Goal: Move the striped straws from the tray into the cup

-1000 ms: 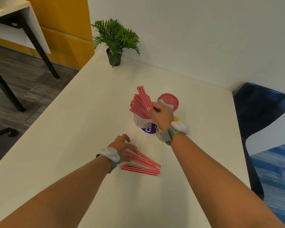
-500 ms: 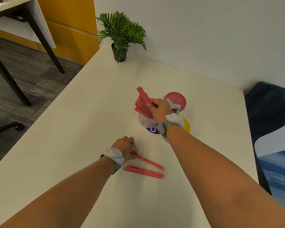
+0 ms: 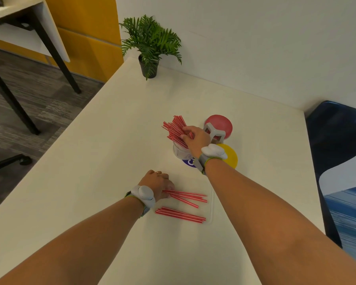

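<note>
A white cup (image 3: pixel 180 153) stands mid-table, packed with red-and-white striped straws (image 3: pixel 174 129) that fan out to the upper left. My right hand (image 3: pixel 195 138) rests on that bunch, fingers closed around the straws at the cup's mouth. Nearer to me lies a nearly invisible clear tray (image 3: pixel 211 204). On it are two loose groups of striped straws: one group (image 3: pixel 186 197) whose left ends are pinched under my left hand (image 3: pixel 157 185), and another (image 3: pixel 180 215) lying free just below it.
A red disc (image 3: pixel 220 123) with a small white stand (image 3: pixel 214 131), a yellow disc (image 3: pixel 228 155) and a blue disc (image 3: pixel 188 162) lie around the cup. A potted fern (image 3: pixel 149 44) sits at the table's far left corner. A dark blue chair (image 3: pixel 337 140) is at right.
My left hand has closed onto the ends of the upper straw group on the tray. My right hand has stayed on the bunch in the cup. The view has shifted slightly.
</note>
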`<state>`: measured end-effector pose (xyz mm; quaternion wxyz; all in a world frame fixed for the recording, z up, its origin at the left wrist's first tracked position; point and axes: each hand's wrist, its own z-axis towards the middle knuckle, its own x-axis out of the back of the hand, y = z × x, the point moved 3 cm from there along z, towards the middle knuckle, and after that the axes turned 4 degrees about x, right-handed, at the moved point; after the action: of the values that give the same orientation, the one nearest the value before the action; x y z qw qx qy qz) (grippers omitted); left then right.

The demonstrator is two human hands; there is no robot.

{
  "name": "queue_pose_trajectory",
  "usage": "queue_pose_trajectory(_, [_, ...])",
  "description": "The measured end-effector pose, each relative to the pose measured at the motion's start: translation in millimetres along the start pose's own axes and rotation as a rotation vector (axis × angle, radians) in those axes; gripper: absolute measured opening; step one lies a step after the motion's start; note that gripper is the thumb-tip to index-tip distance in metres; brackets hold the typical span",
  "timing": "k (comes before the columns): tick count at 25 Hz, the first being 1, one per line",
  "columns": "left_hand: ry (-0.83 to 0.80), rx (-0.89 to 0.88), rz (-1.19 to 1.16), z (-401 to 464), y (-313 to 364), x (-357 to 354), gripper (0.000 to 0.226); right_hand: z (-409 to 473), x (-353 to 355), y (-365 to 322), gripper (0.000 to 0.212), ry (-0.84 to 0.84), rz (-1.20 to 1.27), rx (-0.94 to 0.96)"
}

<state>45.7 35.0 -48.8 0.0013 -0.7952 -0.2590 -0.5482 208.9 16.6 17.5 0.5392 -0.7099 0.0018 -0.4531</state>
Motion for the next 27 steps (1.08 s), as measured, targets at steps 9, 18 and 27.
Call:
queue_pose_trajectory(9, [0.035, -0.037, 0.161, -1.6, 1.1, 0.1, 0.027, -30.9, 16.8, -8.0, 0.043, 0.082, 0.254, 0.104])
queue_pose_trajectory(18, [-0.032, -0.002, 0.273, -2.4, 4.9, 3.3, 0.028, -107.3, -1.6, 43.2, 0.023, -0.157, 0.119, 0.012])
queue_pose_trajectory(27, [0.056, 0.049, -0.105, -12.1, 6.1, 43.4, 0.023, -141.4, -4.3, 62.1, 0.023, -0.282, 0.181, -0.195])
